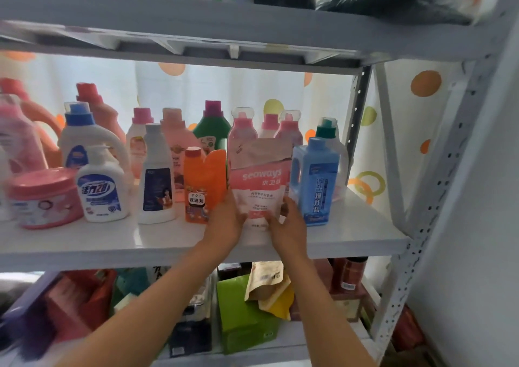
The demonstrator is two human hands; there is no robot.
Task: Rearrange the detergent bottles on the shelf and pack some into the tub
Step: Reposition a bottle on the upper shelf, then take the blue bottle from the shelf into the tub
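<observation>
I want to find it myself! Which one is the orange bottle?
Look at the middle white shelf, front row. The orange bottle stands just left of the pink pouch both hands hold. It alone is bright orange, with a red cap.

A pink-and-white soft refill pouch point(259, 187), top folded over, stands upright at the front of the white shelf board point(351, 226), between an orange plastic bottle with a red cap point(200, 184) and a blue square jug with a teal cap point(316, 178), with taller pink bottles point(243, 133) ranked behind.
</observation>
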